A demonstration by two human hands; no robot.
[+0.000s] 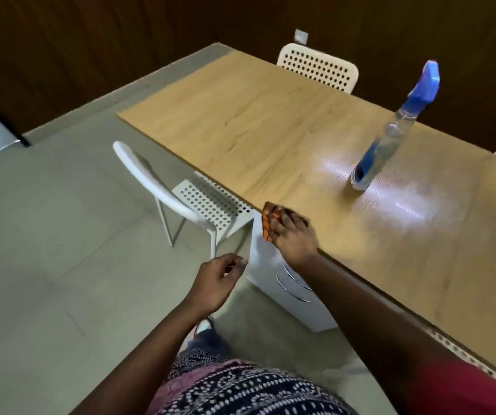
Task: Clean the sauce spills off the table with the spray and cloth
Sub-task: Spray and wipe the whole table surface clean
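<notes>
**Cloth at the desk's near edge, spray bottle standing further in**

The right hand presses an orange cloth down at the near edge of the wooden desk, fingers curled over it. The left hand hangs off the desk over the floor, fingers loosely curled, holding nothing. The spray bottle stands upright toward the far edge, on a wet, shiny patch. A white chair is tucked at the near edge.

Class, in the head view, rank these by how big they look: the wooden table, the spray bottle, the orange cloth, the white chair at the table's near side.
1. Wooden table
2. White chair
3. Spray bottle
4. Orange cloth, though the right hand covers part of it.
</notes>
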